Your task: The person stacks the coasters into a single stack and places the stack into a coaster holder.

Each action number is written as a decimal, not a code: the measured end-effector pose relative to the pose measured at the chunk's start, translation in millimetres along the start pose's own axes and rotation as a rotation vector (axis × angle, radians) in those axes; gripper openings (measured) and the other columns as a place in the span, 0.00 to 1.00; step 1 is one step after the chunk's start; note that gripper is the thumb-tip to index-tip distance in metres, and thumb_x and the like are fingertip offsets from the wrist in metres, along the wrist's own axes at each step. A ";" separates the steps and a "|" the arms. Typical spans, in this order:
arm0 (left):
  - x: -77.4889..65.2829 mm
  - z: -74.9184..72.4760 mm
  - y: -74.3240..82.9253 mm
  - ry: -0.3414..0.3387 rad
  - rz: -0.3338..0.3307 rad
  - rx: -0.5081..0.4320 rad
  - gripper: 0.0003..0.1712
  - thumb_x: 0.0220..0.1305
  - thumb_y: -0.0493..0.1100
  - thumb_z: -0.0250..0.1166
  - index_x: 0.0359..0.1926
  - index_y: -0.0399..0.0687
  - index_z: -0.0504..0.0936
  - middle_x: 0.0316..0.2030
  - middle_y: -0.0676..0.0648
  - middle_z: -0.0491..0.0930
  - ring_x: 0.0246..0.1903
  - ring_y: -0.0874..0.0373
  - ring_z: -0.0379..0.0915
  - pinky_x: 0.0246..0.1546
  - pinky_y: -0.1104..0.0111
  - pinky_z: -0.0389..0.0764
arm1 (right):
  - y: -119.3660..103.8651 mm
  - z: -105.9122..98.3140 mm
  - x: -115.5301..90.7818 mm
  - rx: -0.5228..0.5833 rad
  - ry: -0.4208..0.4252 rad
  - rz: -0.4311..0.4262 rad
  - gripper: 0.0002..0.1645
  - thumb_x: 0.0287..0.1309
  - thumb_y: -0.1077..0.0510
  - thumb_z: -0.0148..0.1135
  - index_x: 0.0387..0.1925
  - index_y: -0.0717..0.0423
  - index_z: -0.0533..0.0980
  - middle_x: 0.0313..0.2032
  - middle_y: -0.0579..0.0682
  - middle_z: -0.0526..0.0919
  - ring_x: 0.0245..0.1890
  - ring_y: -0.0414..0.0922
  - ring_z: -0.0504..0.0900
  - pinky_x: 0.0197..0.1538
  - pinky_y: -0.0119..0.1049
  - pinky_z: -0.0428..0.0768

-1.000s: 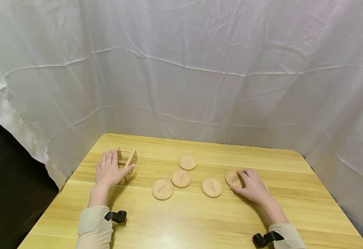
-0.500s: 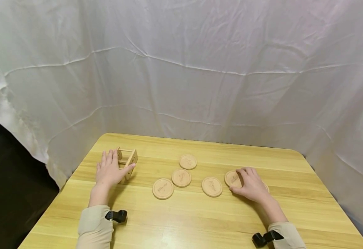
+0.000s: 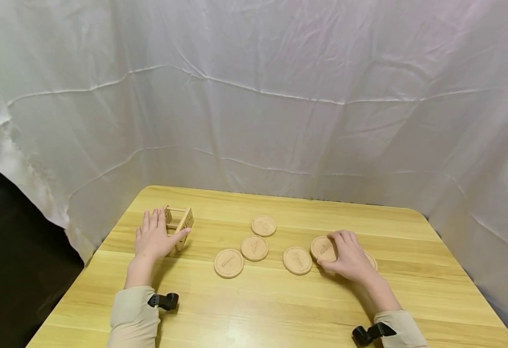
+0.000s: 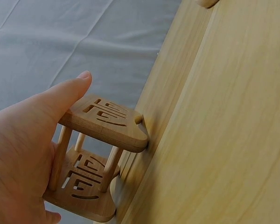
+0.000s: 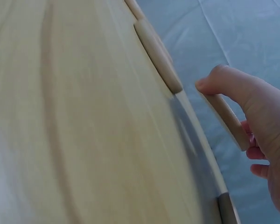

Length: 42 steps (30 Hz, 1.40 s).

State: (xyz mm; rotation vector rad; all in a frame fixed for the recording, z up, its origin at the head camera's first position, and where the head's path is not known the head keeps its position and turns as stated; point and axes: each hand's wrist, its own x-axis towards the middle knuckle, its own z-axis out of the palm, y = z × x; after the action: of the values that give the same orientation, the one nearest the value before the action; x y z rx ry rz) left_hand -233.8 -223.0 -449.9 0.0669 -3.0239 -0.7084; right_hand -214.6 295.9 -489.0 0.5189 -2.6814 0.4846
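My right hand (image 3: 350,258) pinches a round wooden coaster (image 3: 322,248) by its rim, between thumb and fingers. The right wrist view has this coaster (image 5: 226,119) tilted and raised off the tabletop. At the left, my left hand (image 3: 151,239) holds a small wooden coaster rack (image 3: 186,224) with the thumb on one side. Up close in the left wrist view, the rack (image 4: 105,135) has two cut-out side plates joined by round rods; the fingers behind it are mostly hidden. Another coaster (image 3: 371,261) lies partly hidden behind my right hand.
Several more engraved coasters lie flat mid-table: one at the back (image 3: 264,225), a middle one (image 3: 254,248), a left one (image 3: 229,263) and a right one (image 3: 297,260). The wooden table (image 3: 254,309) ends at a pale curtain (image 3: 254,121) behind and at the sides.
My right hand has lifted the coaster and shifted slightly left and up with it, uncovering more of the coaster behind. The left hand and rack have stayed in place.
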 end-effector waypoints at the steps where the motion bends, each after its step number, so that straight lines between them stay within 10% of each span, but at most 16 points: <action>1: -0.2 0.0 0.0 -0.001 -0.001 0.000 0.66 0.59 0.78 0.50 0.76 0.36 0.33 0.75 0.30 0.31 0.75 0.33 0.20 0.69 0.32 0.32 | -1.6 -0.6 0.8 0.003 0.000 -0.005 0.45 0.34 0.41 0.75 0.52 0.64 0.73 0.46 0.59 0.75 0.51 0.57 0.69 0.57 0.54 0.70; 42: -0.1 0.4 -0.9 0.000 -0.001 -0.002 0.67 0.58 0.79 0.49 0.76 0.35 0.33 0.75 0.29 0.30 0.75 0.34 0.20 0.70 0.32 0.32 | -52.8 16.7 4.5 0.107 -0.146 -0.107 0.46 0.40 0.40 0.75 0.57 0.60 0.73 0.50 0.53 0.74 0.53 0.50 0.69 0.55 0.51 0.76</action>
State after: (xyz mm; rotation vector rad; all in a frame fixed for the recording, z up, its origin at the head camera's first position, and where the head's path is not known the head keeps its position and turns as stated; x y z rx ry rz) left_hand -233.7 -223.6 -450.7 0.0677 -3.0228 -0.7121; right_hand -201.5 241.8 -488.1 0.7516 -2.7575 0.5828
